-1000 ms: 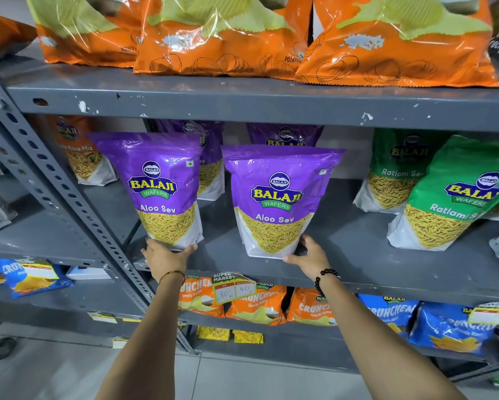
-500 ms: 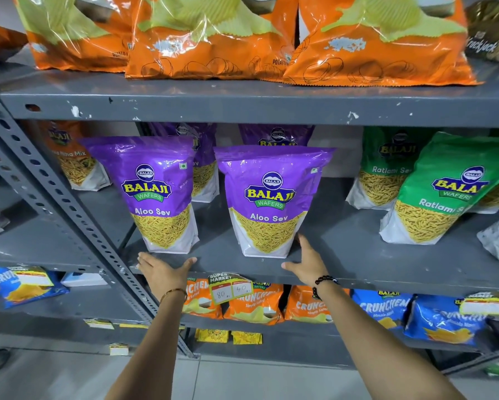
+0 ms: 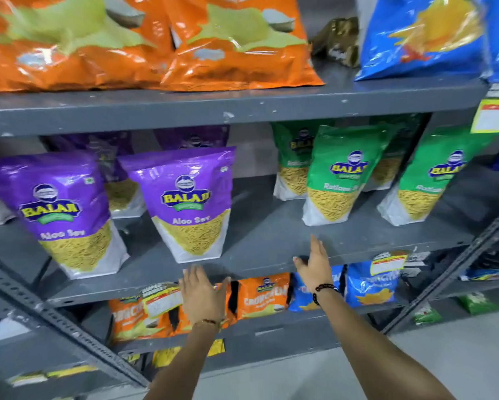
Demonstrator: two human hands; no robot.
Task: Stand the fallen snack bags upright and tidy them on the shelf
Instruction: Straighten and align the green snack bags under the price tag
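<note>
So we've got two purple bags up front on the middle shelf [image 3: 271, 249], left one [image 3: 59, 215] and right one [image 3: 192, 203], both reading "BALAJI" and "Aloo Sev". Both stand upright, the left leaning a bit. More purple ones sit behind them. To the right are green bags [image 3: 343, 174], also "BALAJI", with what looks like "Ratlami" but it's blurry. Down below, small orange packs [image 3: 262, 294] say something like "CRUNCHEM", blue packs [image 3: 370, 287] beside them, and a yellow price tag [image 3: 161, 300] we can't read. Big orange bags [image 3: 236, 44] on the top shelf.

Our left hand [image 3: 203, 295] is flat, fingers spread, holding nothing, just under the shelf edge below the right purple bag. Our right hand [image 3: 314, 267] is also open and empty, fingers pointing up over the shelf edge, between purple and green bags, touching neither.
</note>
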